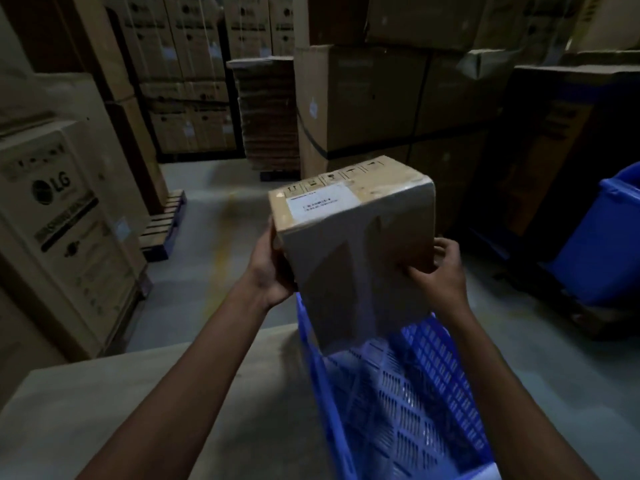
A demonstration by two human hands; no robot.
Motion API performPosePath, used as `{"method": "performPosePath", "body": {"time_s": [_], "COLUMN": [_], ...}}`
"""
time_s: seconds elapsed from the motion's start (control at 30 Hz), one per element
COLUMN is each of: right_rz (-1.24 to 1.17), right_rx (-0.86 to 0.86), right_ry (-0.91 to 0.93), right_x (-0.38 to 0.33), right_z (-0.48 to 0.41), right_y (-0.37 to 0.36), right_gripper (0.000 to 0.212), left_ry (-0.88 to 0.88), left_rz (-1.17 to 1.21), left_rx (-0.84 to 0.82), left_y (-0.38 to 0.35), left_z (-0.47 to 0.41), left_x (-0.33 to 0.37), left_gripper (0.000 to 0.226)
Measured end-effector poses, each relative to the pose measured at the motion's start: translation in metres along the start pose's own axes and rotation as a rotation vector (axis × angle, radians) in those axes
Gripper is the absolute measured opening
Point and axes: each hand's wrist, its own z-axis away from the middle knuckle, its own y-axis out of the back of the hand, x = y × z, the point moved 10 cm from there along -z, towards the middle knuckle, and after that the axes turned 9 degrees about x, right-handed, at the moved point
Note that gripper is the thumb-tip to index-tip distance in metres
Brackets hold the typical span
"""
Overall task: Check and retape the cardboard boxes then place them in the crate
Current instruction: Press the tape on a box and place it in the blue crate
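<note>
Centrally, a left hand (273, 268) and right hand (438, 271) clamp their fingers on a taped cardboard box (356, 247), tilted above a blue crate (408, 403).

Label (322, 202) on cardboard box (356, 244): print too small and soft to read. Box's lower corner smeared by blur. Left hand (272, 268): fingers hidden behind the box. Right hand (440, 271): fingertips out of sight past the box's right edge. Crate (446, 358): far end covered by the box, near end cut off at bottom edge. Blue bin (602, 244): cut off at right edge.
</note>
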Motion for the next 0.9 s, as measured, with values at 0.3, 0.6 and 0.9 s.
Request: {"method": "performPosePath", "body": {"time_s": [0.3,0.6,0.9], "right_rz": [-0.105,-0.283,-0.240], "right_rx": [-0.236,-0.370,-0.340], "right_ry": [-0.188,-0.556,-0.606], "right_x": [0.089,0.175,0.206], "right_z": [-0.035,-0.021,0.005], "right_y": [-0.017,-0.073,-0.072], "right_gripper": [0.045,0.086,0.045], "left_ry": [-0.079,0.040,-0.152], "left_rz": [0.065,-0.041,-0.339], "left_rx": [0.095,0.358,0.348], "left_y": [-0.015,0.032,0.036], "left_z": [-0.042,-0.065,-0.070], "left_x": [-0.064,-0.121,-0.124], "left_gripper": [0.082,0.047,0.059]}}
